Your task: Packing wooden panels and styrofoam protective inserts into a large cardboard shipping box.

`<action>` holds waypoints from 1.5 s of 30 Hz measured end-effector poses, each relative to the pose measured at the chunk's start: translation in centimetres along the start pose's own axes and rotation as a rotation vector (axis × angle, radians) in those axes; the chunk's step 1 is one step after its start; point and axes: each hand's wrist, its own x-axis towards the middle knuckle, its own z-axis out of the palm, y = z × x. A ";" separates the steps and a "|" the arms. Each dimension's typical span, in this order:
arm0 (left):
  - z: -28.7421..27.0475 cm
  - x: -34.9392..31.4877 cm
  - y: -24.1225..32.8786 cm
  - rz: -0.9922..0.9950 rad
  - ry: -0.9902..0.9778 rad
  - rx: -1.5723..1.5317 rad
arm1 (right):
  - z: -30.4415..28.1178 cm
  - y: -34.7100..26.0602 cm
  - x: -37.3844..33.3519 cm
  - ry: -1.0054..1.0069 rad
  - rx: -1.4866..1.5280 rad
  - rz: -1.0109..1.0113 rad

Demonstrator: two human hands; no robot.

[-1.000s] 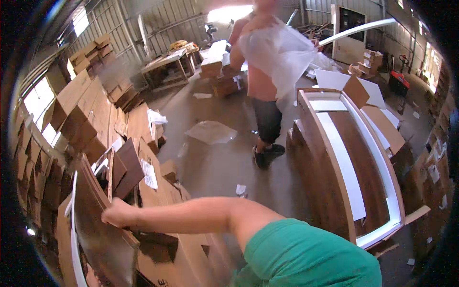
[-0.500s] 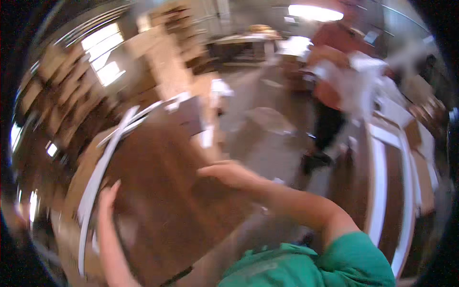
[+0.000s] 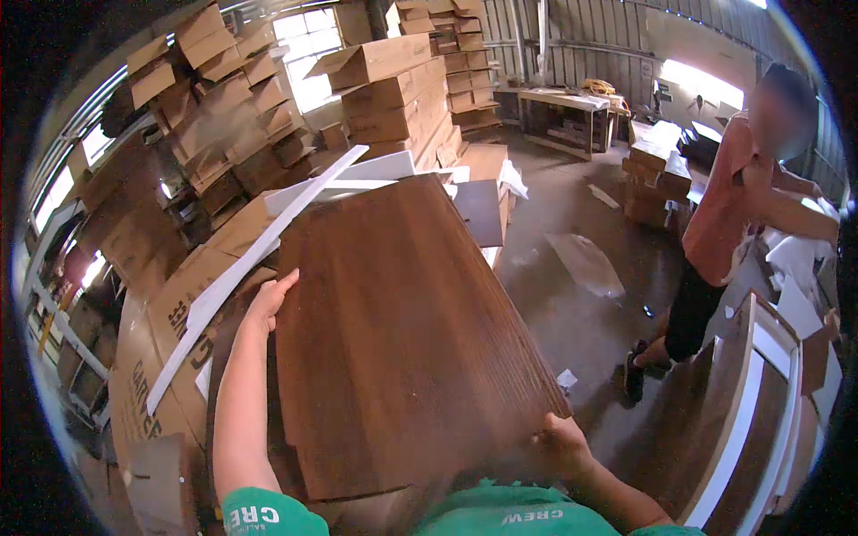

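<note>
My left hand point(image 3: 271, 302) lies with fingers together, flat along the left edge of the brown wood panel point(image 3: 393, 330); my right hand point(image 3: 559, 442) has its fingers curled, clamped on the panel's lower right corner. I see the panel held tilted in front of me, its far edge up near a white strip point(image 3: 250, 268) that leans across flattened cardboard boxes point(image 3: 170, 313) on the left. Bare concrete floor point(image 3: 572, 304) opens to the right. Another person point(image 3: 724, 232) stands beyond it, beside a white-edged panel point(image 3: 751, 420).
</note>
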 end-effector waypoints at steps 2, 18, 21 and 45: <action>0.1 0.4 -0.1 -0.016 -0.013 -0.032 | 1.8 -1.2 -0.1 -0.023 0.126 0.049; 10.1 -6.3 2.5 0.344 0.106 -0.033 | -6.4 -7.3 -3.8 0.199 -0.091 -0.293; 13.6 -6.4 4.8 0.565 0.129 -0.105 | -16.4 -8.2 -3.4 0.304 -0.812 -0.860; 36.0 0.3 14.1 0.589 -0.394 -0.394 | -20.8 -12.1 -15.8 0.702 0.511 -0.964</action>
